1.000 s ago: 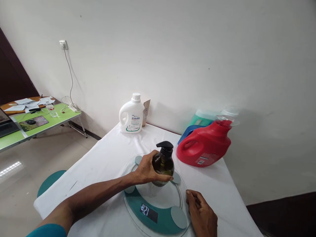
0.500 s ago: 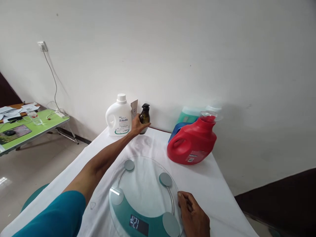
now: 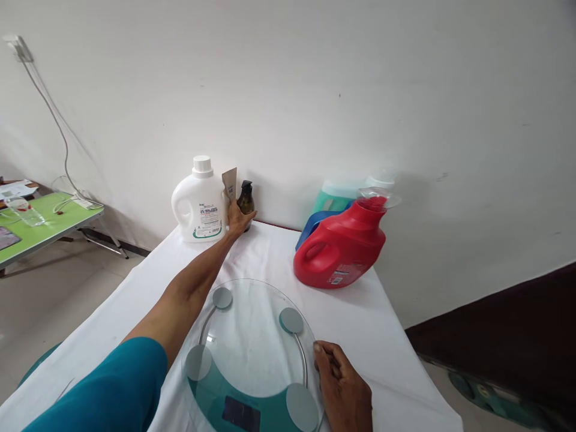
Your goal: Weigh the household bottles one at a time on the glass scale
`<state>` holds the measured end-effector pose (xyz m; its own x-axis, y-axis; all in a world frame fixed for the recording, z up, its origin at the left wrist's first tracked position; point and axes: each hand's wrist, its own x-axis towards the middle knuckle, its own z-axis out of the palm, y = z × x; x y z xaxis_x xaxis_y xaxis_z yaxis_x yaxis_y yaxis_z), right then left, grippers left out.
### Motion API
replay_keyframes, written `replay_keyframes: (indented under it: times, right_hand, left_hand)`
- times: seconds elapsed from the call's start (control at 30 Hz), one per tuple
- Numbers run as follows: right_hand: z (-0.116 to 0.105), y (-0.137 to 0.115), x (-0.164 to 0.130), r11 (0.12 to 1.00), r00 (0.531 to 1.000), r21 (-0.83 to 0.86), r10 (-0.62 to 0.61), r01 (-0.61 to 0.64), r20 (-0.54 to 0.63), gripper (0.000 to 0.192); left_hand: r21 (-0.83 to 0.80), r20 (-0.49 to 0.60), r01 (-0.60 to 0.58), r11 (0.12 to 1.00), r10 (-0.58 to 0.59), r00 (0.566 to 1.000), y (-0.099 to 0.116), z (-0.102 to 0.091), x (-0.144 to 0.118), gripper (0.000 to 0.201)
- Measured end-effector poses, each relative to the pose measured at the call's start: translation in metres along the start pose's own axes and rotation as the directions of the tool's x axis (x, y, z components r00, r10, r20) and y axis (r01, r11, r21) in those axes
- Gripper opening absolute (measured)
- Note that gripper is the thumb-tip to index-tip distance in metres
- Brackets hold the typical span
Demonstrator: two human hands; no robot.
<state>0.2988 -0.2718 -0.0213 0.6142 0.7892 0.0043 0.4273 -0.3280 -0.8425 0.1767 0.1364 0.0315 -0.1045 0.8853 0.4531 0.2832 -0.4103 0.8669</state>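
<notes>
At the far side of the table, my left hand (image 3: 238,218) is closed around a dark brown pump bottle (image 3: 246,197) standing upright by the wall. My fingers are partly hidden; the thumb reaches across the bottle's front. Just beside it are a beige tube (image 3: 230,182) and a big white detergent jug (image 3: 201,204) with a handle. A round glass bathroom scale (image 3: 252,360) with grey pads lies in front of me, its display (image 3: 242,413) dark. With fingers curled, my right hand (image 3: 344,386) grips the scale's right rim.
A red detergent jug (image 3: 339,246) leans at the back right, a clear plastic cap over its neck. Behind it are a blue container (image 3: 310,231) and a green-and-white one (image 3: 333,195). White cloth (image 3: 387,360) covers the table. A green folding table (image 3: 54,225) stands left.
The view has shifted, so everything sits further left. My left hand is still at the pump bottle, which stands closer to the wall and tube. The scale's display has lost its lit digits.
</notes>
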Motion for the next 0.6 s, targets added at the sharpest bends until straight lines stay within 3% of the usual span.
replay_keyframes:
  times: [0.2, 0.37, 0.5, 0.6]
  right_hand:
    - [-0.001, -0.005, -0.001, 1.000, 1.000, -0.015, -0.006, 0.006, 0.005, 0.058]
    - [0.002, -0.006, -0.003, 0.999, 0.999, 0.024, -0.049, 0.048, 0.006, 0.054]
    - [0.002, -0.012, -0.007, 0.996, 0.997, 0.032, -0.078, 0.079, -0.019, 0.052]
    - [0.001, -0.015, -0.008, 0.997, 0.997, 0.019, -0.071, 0.071, -0.031, 0.053]
  left_hand:
    - [0.027, 0.035, 0.027, 0.999, -0.028, 0.999, 0.009, -0.003, -0.005, 0.075]
    - [-0.003, 0.005, -0.023, 1.000, 0.023, 1.000, 0.035, -0.015, -0.012, 0.078]
    - [-0.010, -0.007, -0.259, 0.966, 0.259, 0.966, 0.072, -0.030, -0.044, 0.079]
    - [-0.109, 0.171, -0.390, 0.914, 0.404, 0.899, 0.102, -0.030, -0.078, 0.062]
